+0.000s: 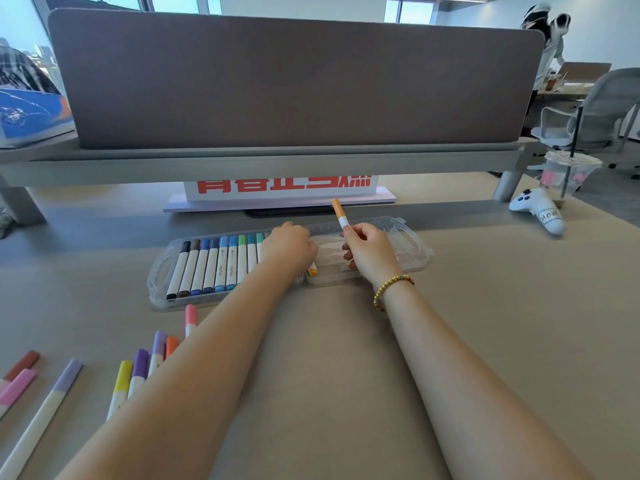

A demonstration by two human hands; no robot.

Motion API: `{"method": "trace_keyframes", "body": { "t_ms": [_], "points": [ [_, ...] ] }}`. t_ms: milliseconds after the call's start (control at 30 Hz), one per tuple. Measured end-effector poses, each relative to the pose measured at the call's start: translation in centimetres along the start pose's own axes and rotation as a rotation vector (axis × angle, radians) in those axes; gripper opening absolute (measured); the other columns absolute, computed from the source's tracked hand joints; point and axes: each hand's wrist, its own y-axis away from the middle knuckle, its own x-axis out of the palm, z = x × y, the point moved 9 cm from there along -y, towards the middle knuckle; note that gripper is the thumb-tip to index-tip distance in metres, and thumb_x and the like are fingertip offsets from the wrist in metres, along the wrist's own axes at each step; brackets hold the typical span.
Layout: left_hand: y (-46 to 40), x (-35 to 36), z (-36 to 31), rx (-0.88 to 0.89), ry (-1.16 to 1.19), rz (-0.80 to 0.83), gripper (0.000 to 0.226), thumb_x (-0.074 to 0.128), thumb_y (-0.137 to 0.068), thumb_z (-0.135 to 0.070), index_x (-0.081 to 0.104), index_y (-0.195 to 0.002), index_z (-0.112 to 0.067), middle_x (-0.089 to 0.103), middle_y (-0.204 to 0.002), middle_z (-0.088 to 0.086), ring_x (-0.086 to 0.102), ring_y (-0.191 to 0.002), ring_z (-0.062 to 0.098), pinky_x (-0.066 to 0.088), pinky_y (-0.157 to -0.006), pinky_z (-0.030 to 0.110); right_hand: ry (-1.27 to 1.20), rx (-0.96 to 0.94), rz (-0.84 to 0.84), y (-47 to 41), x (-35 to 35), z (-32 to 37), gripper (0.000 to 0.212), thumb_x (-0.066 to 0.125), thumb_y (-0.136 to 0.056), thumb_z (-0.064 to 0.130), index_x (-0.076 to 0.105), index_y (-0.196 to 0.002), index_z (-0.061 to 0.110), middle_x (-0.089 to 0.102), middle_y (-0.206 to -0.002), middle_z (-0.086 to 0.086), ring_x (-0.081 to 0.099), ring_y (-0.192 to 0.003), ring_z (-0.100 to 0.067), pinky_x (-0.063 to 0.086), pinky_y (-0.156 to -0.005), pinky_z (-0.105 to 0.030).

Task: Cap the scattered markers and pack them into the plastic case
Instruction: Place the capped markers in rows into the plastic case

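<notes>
Beige laminate covers the counter (485, 306), on which loose markers are scattered at the near left: a brown-capped marker (24, 363) and a pink-capped marker (15, 388) are cut off by the left edge, and a lilac-capped marker (45, 410) is laid with its long axis running from near left to far right, cap end away from the person. Just to the right, a yellow-capped marker (121, 382), two purple-capped ones, an orange-capped one (171, 346) and a pink one (190, 318) are partly hidden behind the left forearm, all with caps pointing away. Beyond them the clear plastic case (412, 251) is set open across the counter, its long axis running left to right. Its left part is filled by a row of packed markers (211, 265) lying side by side, from black and brown through blues to greens, long axes pointing away from the person and tilted slightly right. The left hand (289, 245) is rested over the middle of the case, fingers curled down onto the row; whether its grip is closed on a marker cannot be told. An orange tip is seen just below it. The right hand (369, 251) is held above the bare right part of the case, its grip closed round an orange marker (340, 213), which is held nearly upright, orange cap up and leaning slightly left.
</notes>
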Motion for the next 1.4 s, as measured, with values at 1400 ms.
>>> {"method": "trace_keyframes", "body": {
  "t_ms": [1400],
  "points": [
    [2.3,1.9,1.2,0.215,0.003,0.207,0.044,0.023,-0.103,-0.025,0.025,-0.147,-0.018,0.011,-0.158,0.002,0.006,-0.146,0.023,0.004,-0.116,0.050,0.674,-0.053,0.208,-1.8,5.8,0.9,0.033,0.041,-0.098,0.030,0.067,-0.096,0.010,0.054,-0.074,-0.004,0.052,-0.070,-0.020,0.044,-0.065,-0.030]
  ]
}}
